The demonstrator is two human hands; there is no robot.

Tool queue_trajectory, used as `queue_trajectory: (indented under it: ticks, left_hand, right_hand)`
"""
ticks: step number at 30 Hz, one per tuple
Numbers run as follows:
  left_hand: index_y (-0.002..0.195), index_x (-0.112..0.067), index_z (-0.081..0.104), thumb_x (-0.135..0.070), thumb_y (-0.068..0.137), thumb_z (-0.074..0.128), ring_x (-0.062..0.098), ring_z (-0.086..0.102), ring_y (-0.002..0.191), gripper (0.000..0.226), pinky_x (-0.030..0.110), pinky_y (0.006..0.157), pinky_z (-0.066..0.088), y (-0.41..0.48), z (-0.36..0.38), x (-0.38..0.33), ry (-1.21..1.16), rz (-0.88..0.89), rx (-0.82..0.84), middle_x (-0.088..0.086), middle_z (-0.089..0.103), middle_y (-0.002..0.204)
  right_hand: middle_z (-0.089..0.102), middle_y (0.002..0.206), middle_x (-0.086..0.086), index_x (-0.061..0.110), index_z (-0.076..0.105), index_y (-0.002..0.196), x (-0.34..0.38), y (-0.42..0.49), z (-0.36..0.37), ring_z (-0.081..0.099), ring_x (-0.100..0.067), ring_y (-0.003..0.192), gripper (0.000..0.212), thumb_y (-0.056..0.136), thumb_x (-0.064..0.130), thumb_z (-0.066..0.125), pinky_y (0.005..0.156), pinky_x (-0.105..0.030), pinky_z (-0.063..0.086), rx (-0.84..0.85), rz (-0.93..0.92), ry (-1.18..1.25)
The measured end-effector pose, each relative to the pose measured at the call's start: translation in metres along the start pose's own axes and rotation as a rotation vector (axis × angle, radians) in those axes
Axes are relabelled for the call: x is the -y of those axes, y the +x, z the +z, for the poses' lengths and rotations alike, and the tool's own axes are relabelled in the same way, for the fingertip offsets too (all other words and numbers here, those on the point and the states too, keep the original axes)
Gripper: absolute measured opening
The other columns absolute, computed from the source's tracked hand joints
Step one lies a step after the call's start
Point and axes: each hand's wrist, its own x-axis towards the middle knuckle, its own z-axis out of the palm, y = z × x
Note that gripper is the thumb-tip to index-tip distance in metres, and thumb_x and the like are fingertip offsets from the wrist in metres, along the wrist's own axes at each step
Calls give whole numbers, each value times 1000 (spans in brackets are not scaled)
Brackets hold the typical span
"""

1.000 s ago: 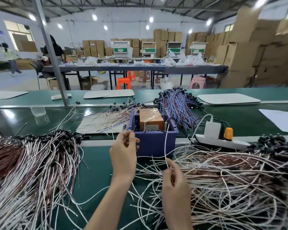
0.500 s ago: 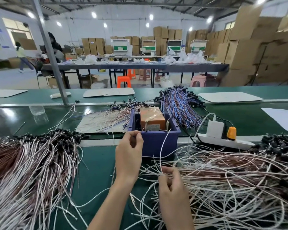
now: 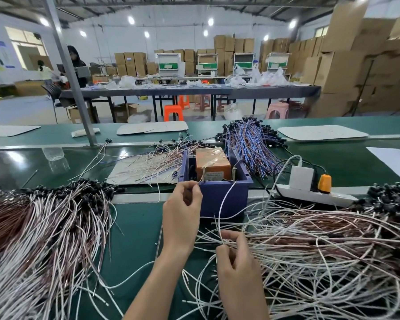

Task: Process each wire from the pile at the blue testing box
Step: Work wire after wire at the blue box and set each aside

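Testing seems underway: left hand [image 3: 183,218] pinches a wire end [image 3: 198,185] at the front-left corner of the blue testing box [image 3: 224,199]; right hand [image 3: 237,257] pinches a white wire [image 3: 222,204] over the pile [image 3: 333,250] by the worktop [image 3: 134,239] near-right edge; next, probably guiding its end onto the contacts

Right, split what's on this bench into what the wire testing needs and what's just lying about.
In the job: blue plastic testing box; thin white wire pinched by the right hand; tangled white-and-brown wire pile on the right; left hand at the box's corner.
Lying about: white power strip; bundle of blue-and-red wires; clear plastic cup; flat white board.
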Motion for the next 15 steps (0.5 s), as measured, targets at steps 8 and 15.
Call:
queue_trajectory:
  ticks: [8, 15]
  left_hand:
    - [97, -39, 62, -35, 100, 56, 7, 66, 75, 8, 36, 71, 59, 0, 0, 4, 34, 23, 25, -18, 69, 83]
    - [96, -43, 60, -37, 100, 56, 4, 67, 78, 9, 34, 72, 59, 0, 1, 4, 63, 30, 29, -23, 68, 86]
  right_hand:
    - [54, 52, 17, 40, 50, 99, 1, -1, -1, 46, -3, 46, 19, 100, 21, 47, 52, -18, 39, 16, -29, -7]
    - [55, 52, 19, 40, 50, 99, 2, 0, -1, 48, -1, 47, 19, 101, 21, 47, 52, -16, 40, 19, -35, -6]
